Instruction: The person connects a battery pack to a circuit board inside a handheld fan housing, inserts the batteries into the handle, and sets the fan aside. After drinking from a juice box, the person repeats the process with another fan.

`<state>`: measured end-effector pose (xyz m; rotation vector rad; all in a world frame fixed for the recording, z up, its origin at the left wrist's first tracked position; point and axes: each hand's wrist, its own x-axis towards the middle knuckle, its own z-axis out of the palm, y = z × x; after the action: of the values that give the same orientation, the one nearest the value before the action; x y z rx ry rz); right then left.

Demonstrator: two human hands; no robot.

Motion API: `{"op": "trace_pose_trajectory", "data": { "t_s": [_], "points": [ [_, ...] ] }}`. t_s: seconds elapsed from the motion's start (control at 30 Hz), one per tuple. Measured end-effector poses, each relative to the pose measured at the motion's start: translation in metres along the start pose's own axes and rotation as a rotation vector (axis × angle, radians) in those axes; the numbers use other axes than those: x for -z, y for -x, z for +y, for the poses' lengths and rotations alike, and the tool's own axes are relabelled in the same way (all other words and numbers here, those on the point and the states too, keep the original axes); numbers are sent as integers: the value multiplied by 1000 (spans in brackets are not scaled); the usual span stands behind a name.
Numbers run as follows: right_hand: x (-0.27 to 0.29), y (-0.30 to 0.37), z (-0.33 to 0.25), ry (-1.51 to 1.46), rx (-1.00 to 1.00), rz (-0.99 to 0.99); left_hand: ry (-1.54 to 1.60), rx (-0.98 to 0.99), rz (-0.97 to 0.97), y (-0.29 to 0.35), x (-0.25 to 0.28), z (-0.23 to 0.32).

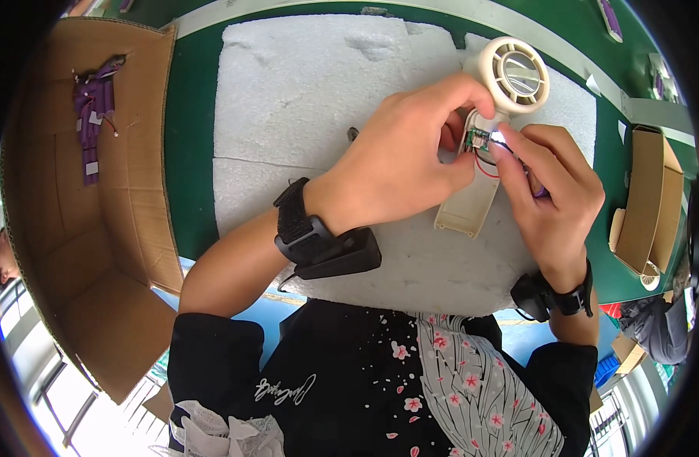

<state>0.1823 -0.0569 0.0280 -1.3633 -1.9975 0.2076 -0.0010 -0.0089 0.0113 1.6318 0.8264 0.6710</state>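
A cream handheld fan (515,75) lies on the white foam sheet (303,91), its round grille at the far end and its handle (468,206) opened toward me. Inside the handle's top shows a small green circuit board (479,139). My left hand (403,156) is closed around the fan by its neck, thumb and fingers either side of the board. At the board's right edge, my right hand (556,183) pinches a small bright white piece, probably a plug. Its fingers partly hide a purple battery (538,186). A red wire (484,169) curves below the board.
On the left stands a large open cardboard box (140,152) with several purple batteries (96,114) inside. A smaller open carton (643,202) is at the right edge of the green table (191,145). Both my wrists wear black strapped devices (319,236).
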Motion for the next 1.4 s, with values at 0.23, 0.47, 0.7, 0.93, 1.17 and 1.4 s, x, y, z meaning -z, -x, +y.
{"op": "trace_pose_trajectory", "data": {
  "t_s": [0.23,0.47,0.7,0.93,1.17,1.4],
  "points": [
    [0,0,-3,66,27,-22,66,-35,-46,1,4,-4],
    [2,1,-2,-46,-161,-11,27,-98,-91,-4,9,-7],
    [29,-10,2,-337,-401,-508,-233,-252,-107,-3,15,-3],
    [40,-10,11,-738,-606,-435,-110,-207,-78,-2,17,-4],
    [34,-10,7,-11,-401,-308,-68,-89,12,-1,17,-3],
    [37,0,6,173,-29,-212,-62,-68,81,-1,9,-2]
  ]
}}
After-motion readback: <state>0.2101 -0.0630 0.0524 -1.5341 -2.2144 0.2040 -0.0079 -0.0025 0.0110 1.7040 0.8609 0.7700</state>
